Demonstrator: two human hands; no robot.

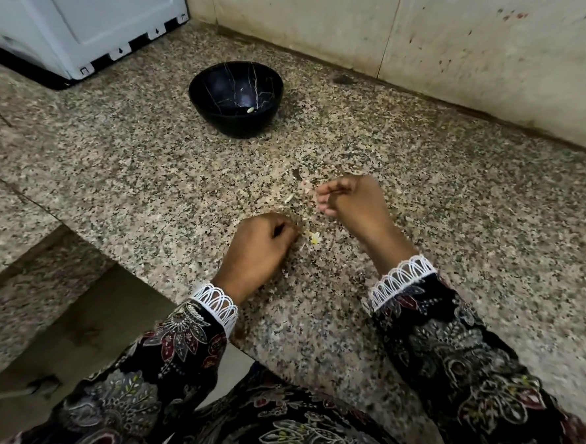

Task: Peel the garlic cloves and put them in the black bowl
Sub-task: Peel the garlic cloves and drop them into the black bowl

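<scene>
Patterned sleeves (181,345) frame a peeling job judged barely begun.

From the head view, the left hand (259,247) lies curled on the granite counter (116,176), well short of the black bowl (235,99); whether it holds anything cannot be told. Just right of it, the right hand (346,201) pinches its fingertips, perhaps on skin. One peeled clove (250,109) sits inside the black bowl; a garlic scrap (314,237) lies between the hands.

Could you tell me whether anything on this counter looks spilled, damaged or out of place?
Pale scraps of garlic skin lie scattered on the granite counter between the left hand and the right hand, beside a small yellowish bit. The black bowl stands upright and holds one small pale piece; its pale lines may be pattern, not cracks.
</scene>
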